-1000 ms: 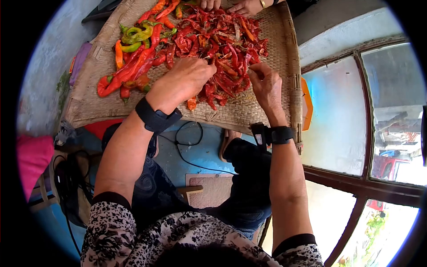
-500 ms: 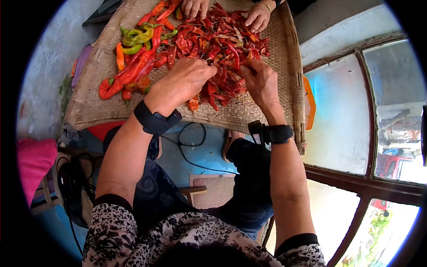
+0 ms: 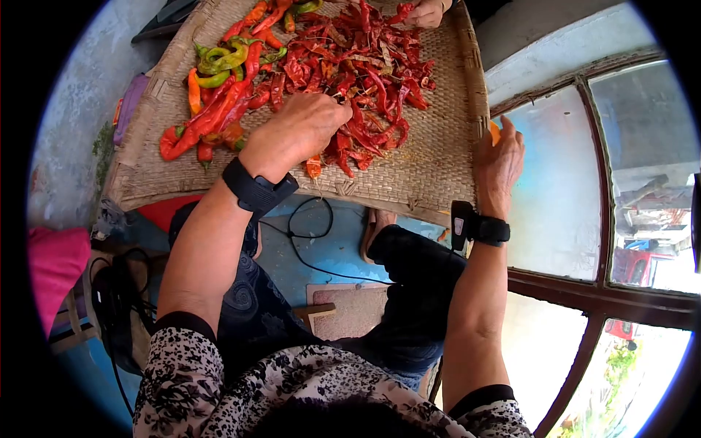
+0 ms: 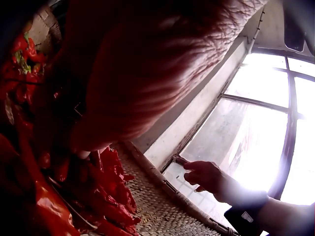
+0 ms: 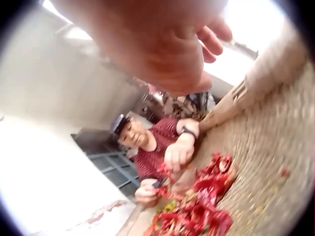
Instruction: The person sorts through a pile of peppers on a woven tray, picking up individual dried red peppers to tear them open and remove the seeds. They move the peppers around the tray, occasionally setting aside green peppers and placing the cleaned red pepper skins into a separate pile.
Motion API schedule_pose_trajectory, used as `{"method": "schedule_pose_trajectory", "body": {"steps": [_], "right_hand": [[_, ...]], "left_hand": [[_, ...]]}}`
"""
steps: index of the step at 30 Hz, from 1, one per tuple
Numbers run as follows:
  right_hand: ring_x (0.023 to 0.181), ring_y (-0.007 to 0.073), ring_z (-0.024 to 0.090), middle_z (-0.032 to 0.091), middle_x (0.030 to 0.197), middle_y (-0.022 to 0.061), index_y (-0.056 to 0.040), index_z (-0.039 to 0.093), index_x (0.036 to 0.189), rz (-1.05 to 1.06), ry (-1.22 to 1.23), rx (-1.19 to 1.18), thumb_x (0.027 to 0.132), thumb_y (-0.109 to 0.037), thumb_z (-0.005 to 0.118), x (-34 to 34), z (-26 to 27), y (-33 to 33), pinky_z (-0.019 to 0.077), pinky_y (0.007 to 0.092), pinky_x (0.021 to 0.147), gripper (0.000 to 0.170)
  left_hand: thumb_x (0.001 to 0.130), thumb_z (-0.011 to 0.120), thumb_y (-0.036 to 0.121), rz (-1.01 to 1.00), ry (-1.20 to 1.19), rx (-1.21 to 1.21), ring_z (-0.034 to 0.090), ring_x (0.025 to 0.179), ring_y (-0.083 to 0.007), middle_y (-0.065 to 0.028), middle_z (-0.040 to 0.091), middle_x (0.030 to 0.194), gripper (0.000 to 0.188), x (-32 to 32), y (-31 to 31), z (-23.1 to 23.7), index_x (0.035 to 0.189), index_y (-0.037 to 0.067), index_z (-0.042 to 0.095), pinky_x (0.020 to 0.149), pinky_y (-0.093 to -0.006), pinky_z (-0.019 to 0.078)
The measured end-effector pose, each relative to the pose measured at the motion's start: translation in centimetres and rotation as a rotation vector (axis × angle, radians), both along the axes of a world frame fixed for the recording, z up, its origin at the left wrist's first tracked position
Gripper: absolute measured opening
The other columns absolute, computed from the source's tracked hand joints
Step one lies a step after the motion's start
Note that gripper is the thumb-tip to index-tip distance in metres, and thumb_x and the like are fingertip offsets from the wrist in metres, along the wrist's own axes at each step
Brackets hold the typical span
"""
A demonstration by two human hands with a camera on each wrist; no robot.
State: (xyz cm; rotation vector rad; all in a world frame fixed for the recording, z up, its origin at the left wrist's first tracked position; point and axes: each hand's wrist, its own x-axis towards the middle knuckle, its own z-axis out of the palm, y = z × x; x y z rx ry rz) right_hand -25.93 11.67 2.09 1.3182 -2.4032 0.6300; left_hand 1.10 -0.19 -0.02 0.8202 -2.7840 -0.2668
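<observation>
We see a tan woven tray (image 3: 438, 168) bearing a heap of wrinkled red chilies (image 3: 380, 82). Over the tray's middle the left hand (image 3: 298, 131) curls, any hold hidden; at the tray's right rim the right hand (image 3: 500, 166), fingers loose, is empty.

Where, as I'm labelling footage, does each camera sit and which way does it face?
Head: on the head, facing forward and down at wrinkled red chillies on a woven tan tray; left hand, right hand, legs show.
Left wrist: on that wrist, facing past chillies to a brown-framed glass window; both hands show.
Right wrist: on that wrist, facing a red-shirted person opposite; right hand shows.
Wrist views share tray and chillies.
</observation>
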Motion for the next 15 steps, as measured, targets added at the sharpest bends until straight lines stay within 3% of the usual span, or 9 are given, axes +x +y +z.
{"method": "schedule_pose_trajectory", "body": {"steps": [1, 2, 4, 8, 12, 15], "right_hand": [[0.096, 0.0355, 0.055, 0.059, 0.1, 0.0181, -0.0046, 0.059, 0.111, 0.235, 0.026, -0.047, 0.081, -0.013, 0.063, 0.9, -0.8, -0.9, 0.0464, 0.0434, 0.081, 0.032], [0.091, 0.0337, 0.058, 0.061, 0.096, 0.0182, -0.003, 0.064, 0.103, 0.409, -0.117, -0.019, 0.083, -0.012, 0.062, 2.1, -1.6, -2.0, 0.0463, 0.0413, 0.079, 0.022], [0.093, 0.0345, 0.057, 0.062, 0.098, 0.0161, -0.0044, 0.065, 0.1, 0.715, -0.136, 0.032, 0.08, -0.01, 0.064, 4.5, -3.1, -3.7, 0.0465, 0.0418, 0.081, 0.02], [0.093, 0.0349, 0.055, 0.061, 0.098, 0.0151, -0.0064, 0.065, 0.103, 0.751, -0.099, 0.241, 0.081, -0.006, 0.058, 6.5, -5.5, -5.7, 0.0447, 0.0409, 0.084, 0.023], [0.093, 0.0362, 0.054, 0.06, 0.097, 0.0174, -0.0041, 0.064, 0.101, 0.707, 0.017, 0.269, 0.082, -0.005, 0.053, 6.8, -5.5, -6.0, 0.0466, 0.0423, 0.08, 0.021], [0.089, 0.0359, 0.056, 0.061, 0.099, 0.0178, -0.0023, 0.064, 0.102, 0.752, -0.003, -0.068, 0.084, -0.005, 0.053, 7.5, -2.5, -5.2, 0.0476, 0.0411, 0.078, 0.022]], "left_hand": [[0.08, 0.052, -0.003, 0.001, -0.006, -0.002, 0.06, 0.075, -0.0343, -0.0174, 0.06, 0.077, 0.011, -0.1, 0.0, 0.0, 0.087, 0.001, 0.059, 0.064, -0.0441, 0.0475], [0.08, 0.052, -0.002, 0.013, -0.025, 0.017, 0.06, 0.075, -0.0345, -0.0175, 0.06, 0.077, 0.011, -0.2, 0.1, 0.1, 0.088, 0.001, 0.059, 0.064, -0.0441, 0.0473], [0.08, 0.052, -0.002, 0.023, -0.045, 0.031, 0.06, 0.074, -0.0347, -0.0175, 0.06, 0.077, 0.011, -0.2, 0.1, 0.2, 0.089, 0.002, 0.059, 0.064, -0.044, 0.0472], [0.081, 0.053, -0.001, 0.023, 0.035, 0.004, 0.058, 0.076, -0.0341, -0.0156, 0.059, 0.079, 0.013, 0.4, -0.4, 0.1, 0.092, 0.002, 0.058, 0.065, -0.0421, 0.0476], [0.08, 0.055, -0.001, 0.01, 0.132, -0.097, 0.055, 0.088, -0.0317, -0.0128, 0.056, 0.089, 0.017, 0.7, -0.5, 0.0, 0.097, 0.003, 0.059, 0.073, -0.0393, 0.0478], [0.08, 0.056, -0.001, 0.037, 0.148, -0.1, 0.053, 0.093, -0.0296, -0.0117, 0.054, 0.095, 0.021, 0.4, 0.0, 0.4, 0.1, 0.004, 0.059, 0.077, -0.0385, 0.0471]]}}
